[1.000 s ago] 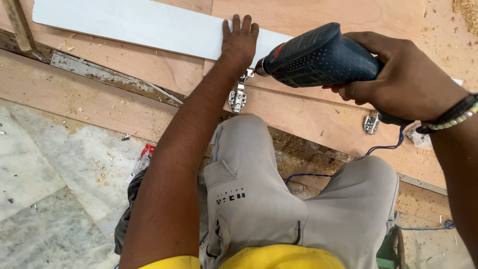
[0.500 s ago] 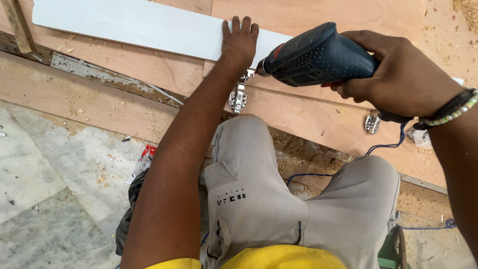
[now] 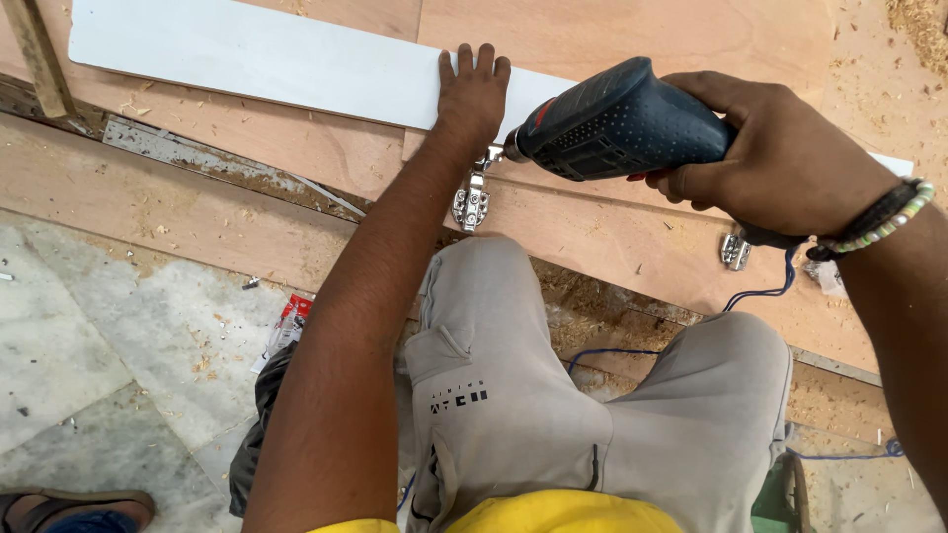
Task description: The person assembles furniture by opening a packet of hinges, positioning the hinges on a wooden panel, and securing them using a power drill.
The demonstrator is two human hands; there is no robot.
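Nothing much moves since 1 s ago: both hands and the drill stay put, w/ only a tiny shift.

Close to the camera are the person's bent knees in grey trousers (image 3: 553,395), w/ a yellow shirt edge at the bottom. Off to the left lies a marble floor (image 3: 89,345) w/ dust on it, and a sandal (image 3: 69,511) peeks in at the bottom corner. A thin blue cord (image 3: 760,296) runs by the right knee.

Farther out, the right hand (image 3: 780,163) is wrapped tight around the dark blue drill (image 3: 617,123); that grip is clenched on it. A bead bracelet (image 3: 874,222) sits on the wrist. The drill tip points left at a metal hinge (image 3: 472,197), which sits on the plywood board (image 3: 612,237) just below the white strip. A 2nd hinge (image 3: 735,251) lies on the same board, under the right hand.

Farthest, the left hand (image 3: 472,94) lies flat, fingers spread, pressing on the long white strip (image 3: 257,54). It holds nothing; it just pushes down. More plywood lies past the strip, w/ sawdust (image 3: 918,25) in the top right corner.
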